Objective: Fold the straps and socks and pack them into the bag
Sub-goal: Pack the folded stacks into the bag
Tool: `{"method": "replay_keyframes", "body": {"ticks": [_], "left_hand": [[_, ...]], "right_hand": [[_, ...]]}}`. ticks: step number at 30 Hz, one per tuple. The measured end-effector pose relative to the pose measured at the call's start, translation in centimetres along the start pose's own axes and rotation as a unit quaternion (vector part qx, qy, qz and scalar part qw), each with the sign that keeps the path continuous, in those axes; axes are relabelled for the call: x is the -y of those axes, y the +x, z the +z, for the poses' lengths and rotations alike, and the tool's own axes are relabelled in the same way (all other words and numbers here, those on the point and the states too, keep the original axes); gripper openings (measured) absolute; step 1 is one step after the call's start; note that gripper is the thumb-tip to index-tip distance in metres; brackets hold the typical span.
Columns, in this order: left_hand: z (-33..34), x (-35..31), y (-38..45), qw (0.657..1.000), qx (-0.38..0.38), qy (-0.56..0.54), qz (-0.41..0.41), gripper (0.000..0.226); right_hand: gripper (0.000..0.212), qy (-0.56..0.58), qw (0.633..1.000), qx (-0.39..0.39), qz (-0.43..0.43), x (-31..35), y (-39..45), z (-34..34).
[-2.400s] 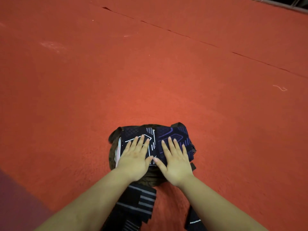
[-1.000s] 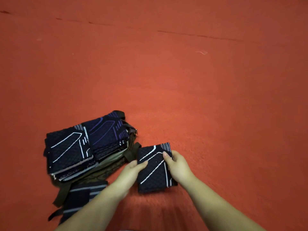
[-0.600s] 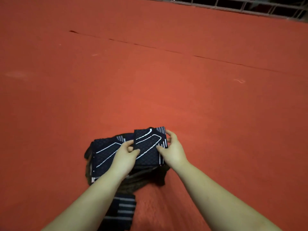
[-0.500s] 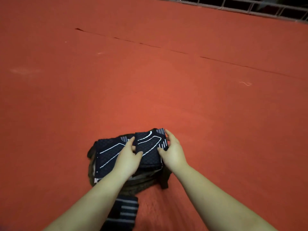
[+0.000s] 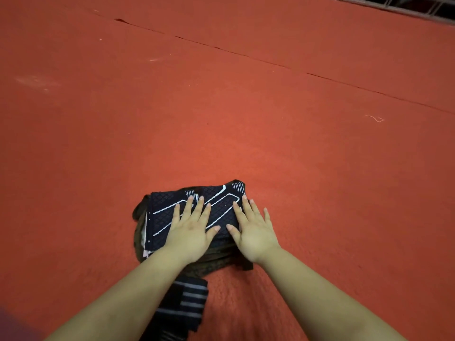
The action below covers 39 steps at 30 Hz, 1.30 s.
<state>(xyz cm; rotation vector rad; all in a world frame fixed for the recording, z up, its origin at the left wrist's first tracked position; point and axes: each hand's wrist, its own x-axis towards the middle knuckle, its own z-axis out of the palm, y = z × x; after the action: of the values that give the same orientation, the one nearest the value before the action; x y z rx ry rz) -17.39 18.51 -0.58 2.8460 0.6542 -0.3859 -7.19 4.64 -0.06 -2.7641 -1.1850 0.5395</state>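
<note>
- Folded socks (image 5: 197, 212), dark navy with white line patterns and a quilted diamond knit, sit in two stacks side by side on top of the bag (image 5: 214, 262), low in my view.
- My left hand (image 5: 189, 232) lies flat on the seam between the stacks, fingers spread and straight.
- My right hand (image 5: 253, 232) presses flat on the right stack's outer edge, fingers spread, little finger out over the carpet (image 5: 246, 107).
- Thumbs point toward each other, close but apart.
- The bag, dark olive, shows only as crumpled edges around and under the socks.
- A black strap (image 5: 182, 306) with grey stripes lies on the carpet below my left forearm.
</note>
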Motion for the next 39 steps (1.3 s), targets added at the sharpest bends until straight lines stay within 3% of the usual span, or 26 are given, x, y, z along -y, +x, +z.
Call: {"method": "replay_keyframes", "body": {"ticks": [2,5,7,10,12,14,17,20,23,27,30,33,37,39], "left_hand": [[-0.2,0.5,-1.3,0.993,-0.091,-0.064,0.027,0.087],[0.5,2.2,-4.8,0.948,-0.266,-0.172,0.043,0.05],[1.8,3.9,-7.5,0.927,-0.309,-0.215,0.001,0.034],[4.8,6.3,-11.0,0.895,-0.277,-0.31,-0.165,0.015],[7.5,7.5,-12.2,0.867,-0.172,-0.368,-0.289,0.02],[9.7,8.2,-12.6,0.84,-0.056,-0.409,-0.352,0.033],[11.3,8.2,-12.5,0.811,-0.021,-0.449,-0.374,0.052],[11.5,8.1,-12.0,0.798,-0.042,-0.458,-0.389,0.055],[11.5,8.4,-11.6,0.822,-0.02,-0.426,-0.377,0.044],[11.5,9.0,-11.2,0.856,0.001,-0.372,-0.36,0.041],[11.2,8.8,-11.5,0.859,0.014,-0.352,-0.372,0.043],[10.3,7.7,-12.1,0.853,-0.033,-0.325,-0.407,0.055],[7.1,4.6,-13.4,0.805,-0.112,-0.41,-0.414,0.054],[5.5,2.4,-13.7,0.731,-0.113,-0.534,-0.408,0.054]], "right_hand": [[0.069,0.052,0.997,-0.059,-0.005,0.4,-1.3,0.3],[0.079,0.165,0.976,-0.138,0.012,1.3,-4.3,1.6],[0.073,0.236,0.956,-0.168,0.054,1.8,-6.1,3.3],[0.07,0.346,0.915,-0.152,0.144,2.9,-8.0,5.9],[0.065,0.404,0.89,-0.09,0.192,3.8,-8.7,7.6],[0.059,0.435,0.872,-0.002,0.223,4.7,-8.7,9.0],[0.059,0.474,0.836,0.089,0.263,6.3,-8.4,11.0],[0.054,0.517,0.79,0.099,0.315,7.8,-8.0,12.9],[0.027,0.548,0.762,0.076,0.335,8.8,-7.6,13.6],[0.023,0.592,0.721,0.09,0.348,9.5,-7.0,13.7],[0.02,0.621,0.709,0.093,0.32,10.2,-6.7,13.7],[0.016,0.661,0.686,0.076,0.295,10.4,-7.2,12.3],[0.014,0.704,0.643,0.044,0.298,9.0,-8.6,9.2],[0.017,0.729,0.612,0.04,0.305,7.7,-9.6,7.2]]}}
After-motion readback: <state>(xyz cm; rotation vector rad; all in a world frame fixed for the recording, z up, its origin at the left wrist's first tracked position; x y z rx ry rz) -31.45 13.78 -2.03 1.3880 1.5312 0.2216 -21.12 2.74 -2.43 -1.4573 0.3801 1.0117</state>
